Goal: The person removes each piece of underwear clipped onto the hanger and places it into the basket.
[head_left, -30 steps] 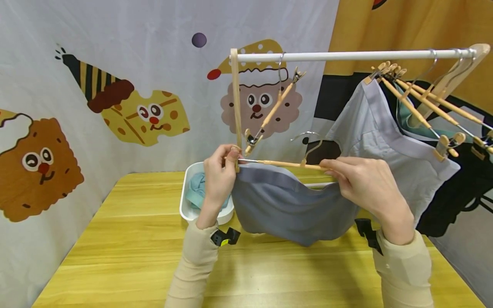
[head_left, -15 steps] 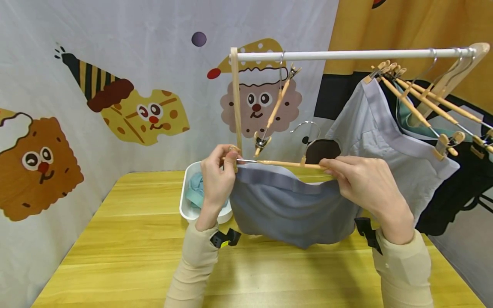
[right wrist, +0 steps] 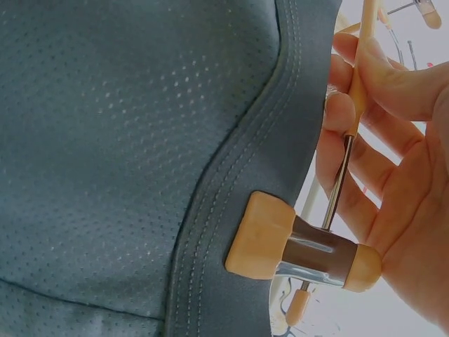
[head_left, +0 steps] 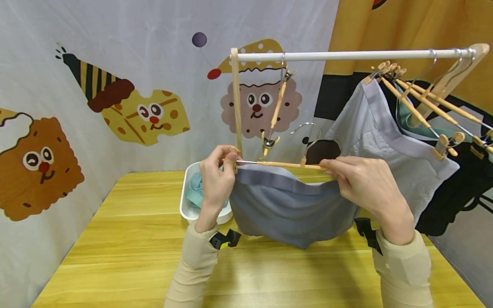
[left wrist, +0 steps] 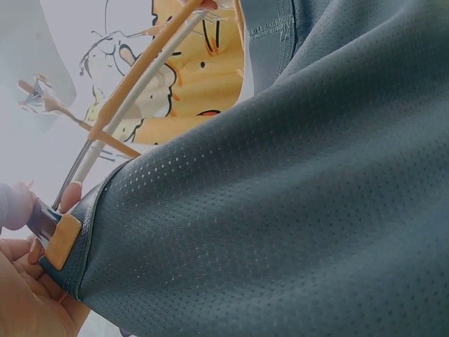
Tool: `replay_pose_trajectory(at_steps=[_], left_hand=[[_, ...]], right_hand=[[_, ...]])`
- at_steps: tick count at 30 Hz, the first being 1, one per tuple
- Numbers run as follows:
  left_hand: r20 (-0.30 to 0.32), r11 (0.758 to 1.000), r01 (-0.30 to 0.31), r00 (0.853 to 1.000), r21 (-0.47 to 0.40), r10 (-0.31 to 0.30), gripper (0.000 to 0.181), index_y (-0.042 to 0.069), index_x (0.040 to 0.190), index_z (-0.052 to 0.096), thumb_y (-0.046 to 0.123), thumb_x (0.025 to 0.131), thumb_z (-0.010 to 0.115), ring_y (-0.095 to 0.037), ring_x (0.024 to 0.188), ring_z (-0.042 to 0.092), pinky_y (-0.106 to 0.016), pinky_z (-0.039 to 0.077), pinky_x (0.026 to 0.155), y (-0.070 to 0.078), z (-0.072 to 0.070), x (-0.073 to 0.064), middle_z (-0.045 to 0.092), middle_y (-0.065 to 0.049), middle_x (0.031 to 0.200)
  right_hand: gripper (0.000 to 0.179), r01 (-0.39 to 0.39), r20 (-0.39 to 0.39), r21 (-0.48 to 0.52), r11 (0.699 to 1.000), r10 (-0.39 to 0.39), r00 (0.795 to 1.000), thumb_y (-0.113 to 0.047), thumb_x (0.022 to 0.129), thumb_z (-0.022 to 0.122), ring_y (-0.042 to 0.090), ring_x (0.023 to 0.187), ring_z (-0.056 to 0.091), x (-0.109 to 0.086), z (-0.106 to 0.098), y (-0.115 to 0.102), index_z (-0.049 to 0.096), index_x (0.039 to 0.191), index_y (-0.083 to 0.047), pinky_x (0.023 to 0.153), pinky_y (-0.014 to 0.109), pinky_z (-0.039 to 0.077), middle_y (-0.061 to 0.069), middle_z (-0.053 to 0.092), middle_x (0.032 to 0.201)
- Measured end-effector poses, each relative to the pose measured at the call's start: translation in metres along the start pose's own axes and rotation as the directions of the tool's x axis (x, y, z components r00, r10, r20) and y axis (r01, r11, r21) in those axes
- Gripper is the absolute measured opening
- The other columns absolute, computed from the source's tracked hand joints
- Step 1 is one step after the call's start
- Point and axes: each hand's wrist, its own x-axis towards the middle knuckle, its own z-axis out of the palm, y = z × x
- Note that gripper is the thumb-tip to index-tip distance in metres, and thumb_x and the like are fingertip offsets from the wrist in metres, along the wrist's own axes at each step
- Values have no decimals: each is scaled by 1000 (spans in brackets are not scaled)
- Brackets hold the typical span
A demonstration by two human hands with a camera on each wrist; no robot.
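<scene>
Both hands hold a clip hanger [head_left: 283, 164] level over the table, its metal hook up. From it hang grey-blue underpants [head_left: 292, 214] of finely perforated cloth. My left hand [head_left: 216, 175] pinches the left clip [left wrist: 63, 242], which sits on the waistband's corner. My right hand [head_left: 366, 182] grips the peach bar right of the hook with thumb and fingers. In the right wrist view the right clip [right wrist: 261, 235] bites the waistband just below the right hand [right wrist: 400, 154]; in the head view that hand hides it.
A white rack bar [head_left: 339, 55] carries a bare clip hanger [head_left: 278, 105] at left. Light grey underpants [head_left: 369, 124] and darker garments hang at right. Behind the left hand stands a white bin [head_left: 186, 201] with teal cloth [head_left: 196, 188] on the wooden table [head_left: 127, 239].
The bare hanger on the rack has swung round, its lower end drifting right. The held hanger's hook has tipped slightly upright. Both hands stay almost still.
</scene>
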Motion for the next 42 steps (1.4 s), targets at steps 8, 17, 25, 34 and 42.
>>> replay_pose_trajectory(at_steps=[8,17,25,34,42], left_hand=[[1,1000,-4,1000,13,4,21,-6,85,66,13,92,60,-13,56,61,-15,44,51,1,-1,0,69,-18,72],[4,1000,-25,1000,10,25,23,-7,84,65,14,91,60,-24,59,64,-14,43,51,1,-2,0,69,-17,70],[1,999,-38,999,2,38,26,-6,83,66,18,91,60,-25,58,65,-15,43,50,0,-2,0,69,-17,70],[-14,998,-52,999,16,53,17,-6,82,66,9,90,62,-21,58,64,-17,46,55,3,-3,0,69,-17,69],[-2,998,-68,998,9,68,16,-7,83,66,6,91,60,-28,64,66,-20,49,63,4,-4,0,69,-19,71]], right_hand=[[26,-1,0,1,1000,1,1000,6,72,68,6,44,43,0,0,0,74,91,-11,40,22,34,0,67,64],[27,-13,11,7,1000,12,1000,6,72,69,6,45,43,0,1,-1,74,92,-10,41,22,35,1,68,65],[27,-14,9,10,1000,14,1000,7,72,69,7,45,45,0,1,-1,74,92,-10,41,23,35,1,69,67],[27,-18,5,15,1000,18,1000,7,73,69,9,46,50,0,0,-1,74,92,-11,42,24,38,1,69,68],[29,3,-7,15,1000,-3,1000,8,72,63,5,46,43,0,2,-1,74,91,-11,40,21,32,-1,68,66]])
